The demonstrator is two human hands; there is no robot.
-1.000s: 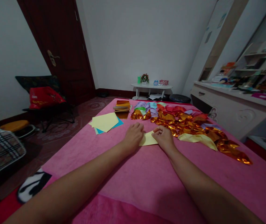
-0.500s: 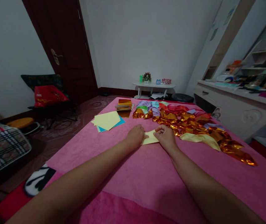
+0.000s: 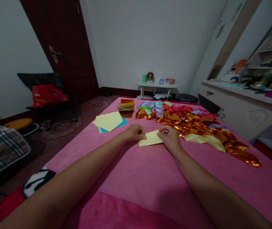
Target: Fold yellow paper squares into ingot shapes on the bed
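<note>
A pale yellow sheet of paper, folded into a strip (image 3: 150, 139), lies between my hands over the pink cloth (image 3: 136, 171). My left hand (image 3: 136, 133) pinches its left end, thumb on top and fingers curled. At the right end, my right hand (image 3: 170, 136) grips the paper between thumb and fingers. Close to my right hand spreads a heap of crumpled shiny orange foil pieces (image 3: 185, 122). A long yellow folded paper piece (image 3: 205, 140) rests along the heap's near edge.
Left of my hands lie flat yellow sheets (image 3: 108, 121) over a blue sheet (image 3: 124, 123). Behind them stands a stack of orange foil sheets (image 3: 126, 105). A small white table (image 3: 157, 85) is by the wall; a white cabinet (image 3: 236, 111) is at right.
My left hand has slid left along the folded yellow paper, so more of the strip shows. My right hand has stayed at the right end.
</note>
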